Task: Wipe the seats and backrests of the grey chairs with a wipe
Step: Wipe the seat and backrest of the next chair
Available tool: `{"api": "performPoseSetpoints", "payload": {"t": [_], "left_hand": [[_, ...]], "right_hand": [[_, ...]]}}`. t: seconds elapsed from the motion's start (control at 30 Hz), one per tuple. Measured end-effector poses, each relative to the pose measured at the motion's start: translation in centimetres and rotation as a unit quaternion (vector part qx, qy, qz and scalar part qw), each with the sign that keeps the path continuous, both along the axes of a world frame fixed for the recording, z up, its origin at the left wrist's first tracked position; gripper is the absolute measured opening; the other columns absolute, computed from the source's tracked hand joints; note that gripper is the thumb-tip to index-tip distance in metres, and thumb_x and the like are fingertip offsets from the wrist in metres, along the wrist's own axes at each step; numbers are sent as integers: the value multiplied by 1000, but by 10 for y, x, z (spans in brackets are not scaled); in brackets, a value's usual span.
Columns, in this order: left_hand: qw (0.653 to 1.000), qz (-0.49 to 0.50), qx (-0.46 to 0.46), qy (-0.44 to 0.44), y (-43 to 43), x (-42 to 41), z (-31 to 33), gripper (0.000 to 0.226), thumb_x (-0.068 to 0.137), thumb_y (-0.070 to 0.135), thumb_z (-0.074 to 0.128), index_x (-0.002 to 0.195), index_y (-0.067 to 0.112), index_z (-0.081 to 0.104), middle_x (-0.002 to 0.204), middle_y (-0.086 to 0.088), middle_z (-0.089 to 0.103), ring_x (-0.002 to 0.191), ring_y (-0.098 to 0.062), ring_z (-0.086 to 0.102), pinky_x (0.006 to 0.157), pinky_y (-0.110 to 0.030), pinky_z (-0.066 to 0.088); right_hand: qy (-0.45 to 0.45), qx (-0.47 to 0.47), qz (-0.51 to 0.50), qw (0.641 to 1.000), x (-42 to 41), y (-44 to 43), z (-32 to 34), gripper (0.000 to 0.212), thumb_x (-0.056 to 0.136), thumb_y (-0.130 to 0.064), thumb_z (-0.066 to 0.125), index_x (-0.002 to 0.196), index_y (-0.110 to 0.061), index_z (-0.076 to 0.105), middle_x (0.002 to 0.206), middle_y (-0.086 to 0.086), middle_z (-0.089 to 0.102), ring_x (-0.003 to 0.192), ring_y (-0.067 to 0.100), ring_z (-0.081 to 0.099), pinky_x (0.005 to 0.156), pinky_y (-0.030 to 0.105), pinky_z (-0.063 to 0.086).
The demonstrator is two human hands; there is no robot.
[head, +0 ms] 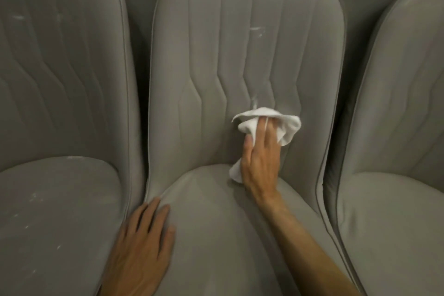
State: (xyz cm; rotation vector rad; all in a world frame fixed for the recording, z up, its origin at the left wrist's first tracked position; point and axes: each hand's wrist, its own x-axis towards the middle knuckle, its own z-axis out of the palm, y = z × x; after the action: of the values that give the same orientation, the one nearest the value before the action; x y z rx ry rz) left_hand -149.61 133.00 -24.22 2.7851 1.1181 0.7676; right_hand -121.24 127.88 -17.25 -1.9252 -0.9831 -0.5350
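Your right hand (260,158) presses the crumpled white cloth wipe (286,127) flat against the lower backrest of the middle grey padded chair (216,38), fingers extended over it. Your left hand (141,245) lies open, palm down, on that chair's seat edge. No writing is readable.

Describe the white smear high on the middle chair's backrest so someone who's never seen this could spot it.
Three grey chairs stand side by side; take the middle chair. On its backrest, well above the white wipe held in the right hand, sits a small white smear right of centre. Unlike the streak just above the wipe, it sits alone near the top.
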Motion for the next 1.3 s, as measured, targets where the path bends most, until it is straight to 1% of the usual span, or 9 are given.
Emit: {"api": "performPoseSetpoints", "payload": {"t": [0.13,0.3,0.4,0.57,0.73,0.9,1.03,1.2,1.3], "left_hand": [[1000,7,27,-5,0,4,3,78,106,57,15,118,10,76,132,-14,69,114,-39,69,94,-45,41],[998,-15,58,-9,30,28,33,72,106,52,20,121,5,72,133,-19,65,113,-41,67,98,-44,37],[996,-10,75,-52,57,58,62,48,102,36,40,133,6,61,136,-17,52,117,-39,57,99,-47,47],[981,58,130,-135,90,101,66,36,94,21,68,128,14,60,132,-21,44,103,-42,48,88,-55,48],[966,68,204,-145,99,109,41,34,101,31,61,130,13,66,134,-26,45,109,-49,51,95,-59,43],[954,36,248,-164,109,127,50,39,103,33,62,140,20,63,153,-22,35,141,-51,37,113,-65,35],[944,21,264,-196,123,135,39,47,102,32,66,147,23,57,156,-21,33,147,-52,30,118,-62,33],[938,16,278,-208,129,137,32,53,101,34,66,151,26,52,158,-19,33,152,-46,25,120,-57,34],[936,18,278,-215,126,136,32,52,101,34,68,150,27,54,157,-19,34,151,-45,27,116,-58,38]], "right_hand": [[-84,-4,-87,993,58,19,32,63,109,-43,19,162,-12,9,169,6,10,157,26,9,123,48,22],[-241,-101,-61,963,56,66,26,59,108,-39,29,158,-8,28,164,11,31,154,24,24,121,47,21],[-278,-60,-58,957,73,84,50,60,108,-41,31,159,-10,26,165,8,29,156,18,17,124,37,14],[-268,-9,-107,957,96,104,83,65,107,-44,32,162,-16,13,170,6,9,158,19,5,127,43,-2],[-290,-118,-57,948,86,48,-20,62,108,-42,28,162,-14,12,167,9,20,157,21,8,128,44,4],[-314,-109,-70,940,97,57,26,63,108,-40,31,162,-13,12,166,7,16,157,18,5,127,39,4],[-313,-89,-112,939,121,57,63,64,109,-40,28,162,-12,7,170,7,9,158,19,3,128,42,5],[-338,-177,-103,919,113,5,9,65,109,-36,33,162,-8,9,170,9,-2,158,25,7,127,47,12],[-343,-205,-96,912,112,2,29,61,109,-33,38,160,-6,18,168,11,11,156,28,15,121,49,27]]}}
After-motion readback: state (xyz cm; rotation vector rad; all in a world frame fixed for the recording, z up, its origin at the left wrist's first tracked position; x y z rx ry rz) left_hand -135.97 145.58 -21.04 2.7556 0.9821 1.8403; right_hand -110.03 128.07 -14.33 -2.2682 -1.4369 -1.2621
